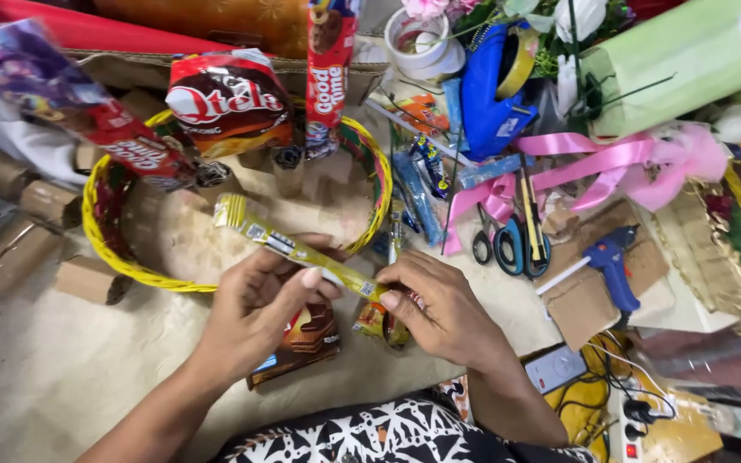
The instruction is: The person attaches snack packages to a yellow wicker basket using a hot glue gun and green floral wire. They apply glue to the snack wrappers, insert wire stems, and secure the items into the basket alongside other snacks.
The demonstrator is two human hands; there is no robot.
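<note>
My left hand (pixel 259 304) and my right hand (pixel 439 309) together hold a long thin yellow snack packet (pixel 289 246), which slants up to the left over the rim of a round yellow basket (pixel 109 253). The left hand grips its middle, the right hand pinches its lower end. Standing in the basket are a red-brown biscuit pack (pixel 229 103), a purple and red pack (pixel 62 99) and a tall red biscuit tube (pixel 326 73). A brown biscuit packet (pixel 306 343) lies on the paper under my left hand.
Blue-handled scissors (pixel 508 244), a blue glue gun (pixel 611 266) on cardboard, pink ribbon (pixel 593 167), a blue tape dispenser (pixel 490 86), a green paper roll (pixel 688 60), cardboard tubes (pixel 19 249) at left, a power strip (pixel 628 429) at lower right.
</note>
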